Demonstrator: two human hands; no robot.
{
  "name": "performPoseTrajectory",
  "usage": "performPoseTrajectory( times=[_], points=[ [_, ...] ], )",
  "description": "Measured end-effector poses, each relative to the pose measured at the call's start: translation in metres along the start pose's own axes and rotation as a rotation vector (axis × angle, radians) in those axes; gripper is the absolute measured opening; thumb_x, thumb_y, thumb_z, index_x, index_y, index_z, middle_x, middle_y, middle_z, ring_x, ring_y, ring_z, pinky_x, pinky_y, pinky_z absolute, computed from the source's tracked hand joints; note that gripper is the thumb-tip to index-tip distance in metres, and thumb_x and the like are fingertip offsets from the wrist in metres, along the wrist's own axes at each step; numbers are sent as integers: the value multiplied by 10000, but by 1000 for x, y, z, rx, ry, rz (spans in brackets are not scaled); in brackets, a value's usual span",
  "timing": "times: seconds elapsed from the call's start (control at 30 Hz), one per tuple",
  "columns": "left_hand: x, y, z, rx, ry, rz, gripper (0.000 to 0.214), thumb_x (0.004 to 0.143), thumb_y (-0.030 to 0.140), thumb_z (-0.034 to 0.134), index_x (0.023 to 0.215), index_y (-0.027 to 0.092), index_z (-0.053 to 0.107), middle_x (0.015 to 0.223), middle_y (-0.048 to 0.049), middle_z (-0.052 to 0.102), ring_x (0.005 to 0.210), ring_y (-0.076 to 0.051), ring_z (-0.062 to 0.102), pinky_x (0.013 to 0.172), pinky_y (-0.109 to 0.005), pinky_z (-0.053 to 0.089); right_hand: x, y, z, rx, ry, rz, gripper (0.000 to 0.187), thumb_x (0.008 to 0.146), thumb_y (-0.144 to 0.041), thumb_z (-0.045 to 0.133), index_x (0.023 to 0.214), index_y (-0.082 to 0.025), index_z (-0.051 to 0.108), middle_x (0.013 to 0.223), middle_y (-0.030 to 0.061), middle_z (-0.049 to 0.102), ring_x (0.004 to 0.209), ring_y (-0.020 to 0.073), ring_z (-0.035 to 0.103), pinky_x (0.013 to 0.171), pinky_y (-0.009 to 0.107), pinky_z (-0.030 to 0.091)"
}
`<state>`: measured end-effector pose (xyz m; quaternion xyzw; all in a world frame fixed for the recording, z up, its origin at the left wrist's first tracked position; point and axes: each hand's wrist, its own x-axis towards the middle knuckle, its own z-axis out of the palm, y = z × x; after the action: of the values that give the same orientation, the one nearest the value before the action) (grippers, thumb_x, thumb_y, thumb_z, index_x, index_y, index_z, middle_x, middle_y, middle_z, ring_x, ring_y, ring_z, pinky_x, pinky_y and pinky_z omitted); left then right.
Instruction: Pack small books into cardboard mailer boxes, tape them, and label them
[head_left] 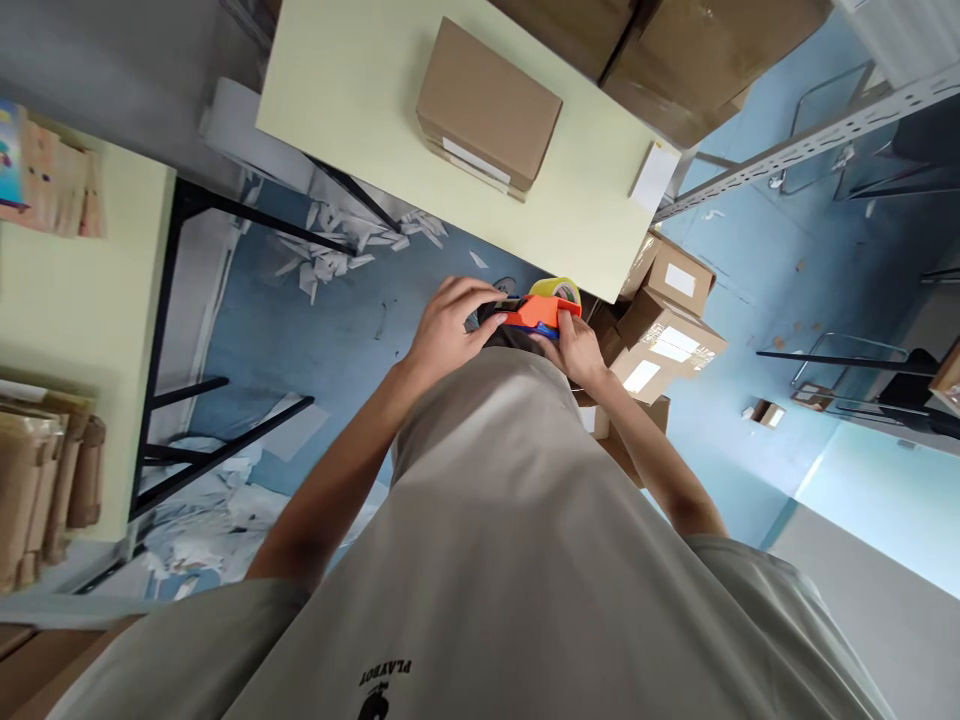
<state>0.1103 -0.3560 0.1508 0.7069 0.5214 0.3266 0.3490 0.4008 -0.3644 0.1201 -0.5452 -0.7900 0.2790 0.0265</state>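
Observation:
An orange and blue tape dispenser (546,311) with a yellow roll of tape (561,289) is held close in front of my body. My right hand (576,350) is closed round its roll end. At the other end, the thumb and fingers of my left hand (456,322) pinch the dark front of the dispenser. Whether a strip of tape is between those fingers is too small to tell. Beyond my hands, a closed brown cardboard box (487,105) with a white label on its side lies on the pale yellow table (337,90).
Labelled cartons (660,330) are stacked on the floor at right, by the table's edge. Large boxes (675,60) stand at the table's far right. Another table (67,310) at left bears flat brown packets (45,480). Paper scraps (330,250) litter the blue floor.

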Motion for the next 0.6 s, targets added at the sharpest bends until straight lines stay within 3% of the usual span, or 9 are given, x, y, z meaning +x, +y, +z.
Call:
performPoseTrajectory(
  times=[0.37, 0.6],
  points=[
    [-8, 26, -14, 5, 3, 97, 339, 1162, 484, 595, 1271, 266, 831, 1256, -93, 816, 1219, -292, 741, 1164, -516, 610, -15, -9, -17, -13, 28, -39, 905, 1086, -961, 331, 1473, -185, 588, 1211, 216, 776, 1190, 419, 773, 1066, 634, 673],
    [3, 28, -17, -60, -74, 90, 305, 1045, 410, 659, 1244, 260, 834, 1261, -82, 800, 1217, -323, 732, 1197, -586, 584, -20, -9, -27, 2, 41, -60, 946, 1076, -979, 305, 1488, -178, 591, 1256, 228, 772, 1211, 415, 781, 1079, 613, 672]
  ],
)
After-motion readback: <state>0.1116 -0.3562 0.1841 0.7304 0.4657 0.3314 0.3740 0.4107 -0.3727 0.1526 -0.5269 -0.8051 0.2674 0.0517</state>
